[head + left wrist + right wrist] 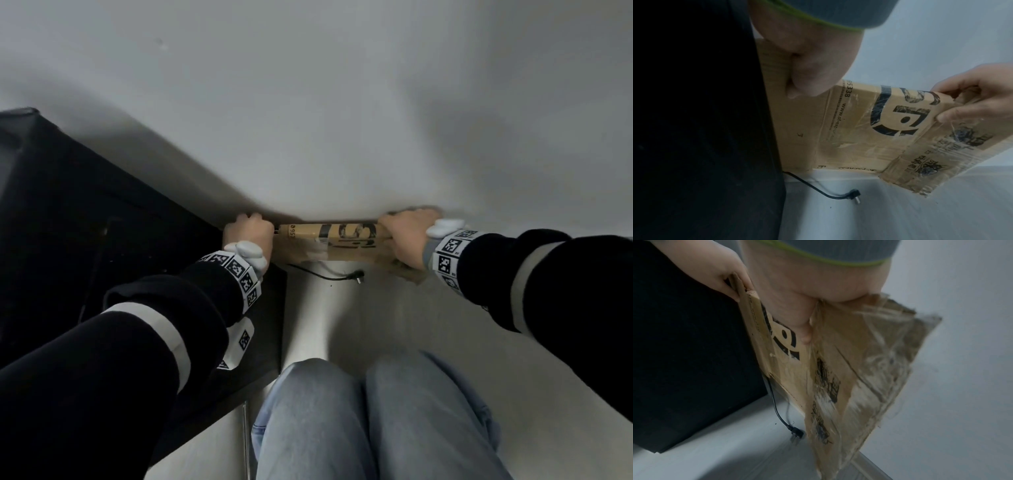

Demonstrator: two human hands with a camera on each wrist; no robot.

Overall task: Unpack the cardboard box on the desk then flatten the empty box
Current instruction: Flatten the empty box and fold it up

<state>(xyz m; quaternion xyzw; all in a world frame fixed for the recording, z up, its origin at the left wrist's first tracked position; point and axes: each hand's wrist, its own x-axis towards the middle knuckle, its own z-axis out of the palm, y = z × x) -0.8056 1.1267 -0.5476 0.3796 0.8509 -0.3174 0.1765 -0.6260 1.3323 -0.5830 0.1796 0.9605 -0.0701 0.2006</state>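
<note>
The flattened brown cardboard box (329,244) with black printing stands on edge, held low along the white wall. My left hand (248,233) grips its top left corner beside the black cabinet. My right hand (407,236) grips the top right end. In the left wrist view the left hand (813,65) closes over the box (859,128), and the right hand (972,95) pinches the far corner. The right wrist view shows the right hand (807,288) clamped on the box (795,369), and a creased, tape-covered flap (869,361) hangs from it.
A black cabinet (85,222) stands at the left against the wall (308,102). A black cable with a plug (342,276) lies on the pale floor (394,318) below the box. My knees in blue jeans (342,428) are in the foreground.
</note>
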